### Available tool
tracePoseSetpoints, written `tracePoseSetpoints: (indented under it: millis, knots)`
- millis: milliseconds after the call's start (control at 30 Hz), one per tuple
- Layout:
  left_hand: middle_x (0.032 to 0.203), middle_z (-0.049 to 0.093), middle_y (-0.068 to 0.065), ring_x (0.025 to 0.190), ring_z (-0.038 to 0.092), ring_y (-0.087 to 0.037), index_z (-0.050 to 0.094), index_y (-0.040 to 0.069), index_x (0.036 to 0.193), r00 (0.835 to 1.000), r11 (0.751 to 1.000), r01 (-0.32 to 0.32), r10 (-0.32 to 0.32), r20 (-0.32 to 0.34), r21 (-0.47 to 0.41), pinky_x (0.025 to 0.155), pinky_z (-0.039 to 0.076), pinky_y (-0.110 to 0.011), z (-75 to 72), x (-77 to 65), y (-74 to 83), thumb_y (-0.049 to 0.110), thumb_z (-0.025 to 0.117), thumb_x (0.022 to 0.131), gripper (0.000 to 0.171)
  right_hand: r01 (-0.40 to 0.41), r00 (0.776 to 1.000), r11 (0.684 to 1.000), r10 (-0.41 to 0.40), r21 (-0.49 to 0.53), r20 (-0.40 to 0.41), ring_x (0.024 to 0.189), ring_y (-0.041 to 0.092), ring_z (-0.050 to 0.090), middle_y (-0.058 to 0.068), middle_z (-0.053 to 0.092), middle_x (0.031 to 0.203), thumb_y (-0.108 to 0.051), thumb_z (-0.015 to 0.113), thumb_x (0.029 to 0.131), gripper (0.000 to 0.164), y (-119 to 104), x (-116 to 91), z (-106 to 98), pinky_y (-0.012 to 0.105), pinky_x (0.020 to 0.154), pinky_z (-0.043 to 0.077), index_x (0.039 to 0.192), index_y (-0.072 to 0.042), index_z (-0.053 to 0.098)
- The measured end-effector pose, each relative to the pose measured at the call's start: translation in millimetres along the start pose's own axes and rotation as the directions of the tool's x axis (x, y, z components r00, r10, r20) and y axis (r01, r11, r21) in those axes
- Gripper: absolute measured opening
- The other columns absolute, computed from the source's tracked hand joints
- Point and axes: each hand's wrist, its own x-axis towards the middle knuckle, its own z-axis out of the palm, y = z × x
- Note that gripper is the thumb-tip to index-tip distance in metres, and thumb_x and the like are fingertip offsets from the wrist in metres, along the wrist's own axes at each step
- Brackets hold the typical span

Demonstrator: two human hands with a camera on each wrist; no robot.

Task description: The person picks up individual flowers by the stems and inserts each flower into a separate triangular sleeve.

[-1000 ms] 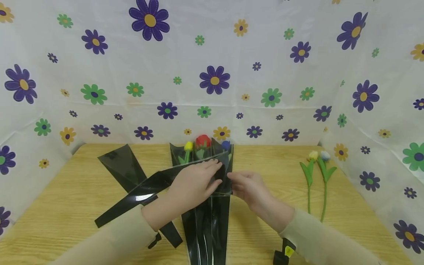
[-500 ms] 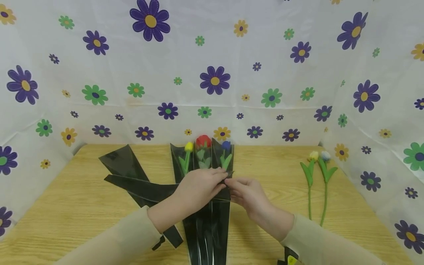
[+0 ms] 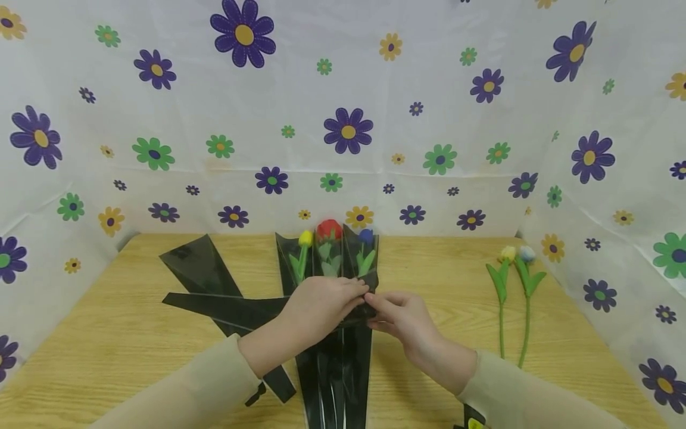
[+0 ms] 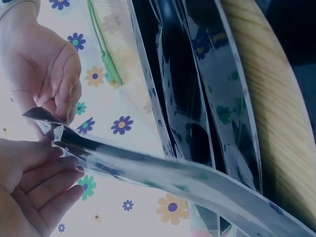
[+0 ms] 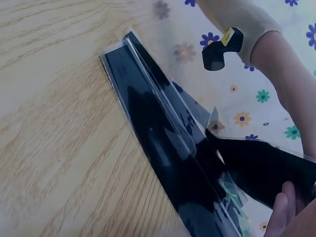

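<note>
A black flower sleeve with clear edges (image 3: 230, 305) lies crosswise, its narrow end to the left. My left hand (image 3: 321, 301) pinches its wide end, and my right hand (image 3: 404, 319) grips the same end from the right, fingertips close together. In the left wrist view, thumb and fingers of both hands meet at the rim of the sleeve (image 4: 148, 170). Beneath it are sleeved flowers side by side: a yellow tulip (image 3: 305, 239), a red rose (image 3: 329, 229) and a blue tulip (image 3: 366, 236). The hands and the crosswise sleeve cover their middle part.
Another black sleeve (image 3: 198, 265) lies slanted at the left, under the held one. Two loose tulips, one pale yellow (image 3: 506, 253) and one pale blue (image 3: 526, 254), lie on the right of the wooden table (image 3: 439, 262). A flowered cloth (image 3: 289, 89) stands behind.
The sleeve's wide end has come down from over the flower heads, uncovering the blue tulip. Its narrow end has swung up at the left. My left hand has gone from spread fingers to pinching.
</note>
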Motion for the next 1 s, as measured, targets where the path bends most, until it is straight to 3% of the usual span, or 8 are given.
tracePoseSetpoints:
  millis: [167, 333, 733, 1000]
  knots:
    - [0.108, 0.084, 0.001, 0.092, 0.081, -0.013, 0.083, 0.015, 0.115, 1.0, 1.0, 0.019, -0.019, -0.002, 0.015, 0.078, 0.066, -0.028, -3.1, -0.7, -1.7, 0.02, 0.08, 0.097, 0.019, -0.004, 1.0, 1.0, 0.003, -0.021, -0.022, 0.084, 0.009, 0.075, 0.009, 0.078, 0.115, -0.017, 0.068, 0.105, 0.029, 1.2, 0.1, -1.9, 0.031, 0.089, 0.065, 0.118, 0.009, 0.075]
    - [0.109, 0.084, 0.001, 0.093, 0.081, -0.013, 0.083, 0.016, 0.115, 0.999, 0.999, 0.037, -0.037, 0.0, 0.003, 0.078, 0.066, -0.029, -5.0, -1.2, -3.6, 0.022, 0.079, 0.098, 0.019, -0.014, 1.0, 0.999, 0.013, -0.035, -0.025, 0.081, 0.008, 0.076, 0.002, 0.079, 0.103, -0.017, 0.068, 0.105, 0.03, 0.0, 0.6, -3.7, 0.031, 0.087, 0.066, 0.118, 0.008, 0.075]
    - [0.105, 0.084, 0.002, 0.091, 0.081, -0.012, 0.083, 0.016, 0.114, 0.996, 0.999, 0.022, -0.024, -0.082, -0.026, 0.078, 0.065, -0.028, -9.7, -0.5, -9.2, 0.02, 0.079, 0.097, 0.018, -0.021, 1.0, 0.999, 0.022, -0.026, 0.013, 0.081, 0.007, 0.078, -0.001, 0.081, 0.092, -0.017, 0.067, 0.105, 0.03, -0.4, 7.4, -13.7, 0.023, 0.081, 0.064, 0.12, 0.008, 0.074]
    - [0.103, 0.084, 0.001, 0.09, 0.081, -0.013, 0.083, 0.015, 0.114, 0.996, 0.997, 0.048, -0.052, -0.077, -0.06, 0.077, 0.065, -0.028, -10.7, -2.5, -10.0, 0.02, 0.08, 0.097, 0.018, -0.027, 1.0, 0.998, 0.027, -0.053, -0.008, 0.08, 0.006, 0.078, 0.005, 0.083, 0.096, -0.015, 0.064, 0.106, 0.034, 4.2, 10.6, -20.3, 0.022, 0.079, 0.064, 0.125, 0.013, 0.069]
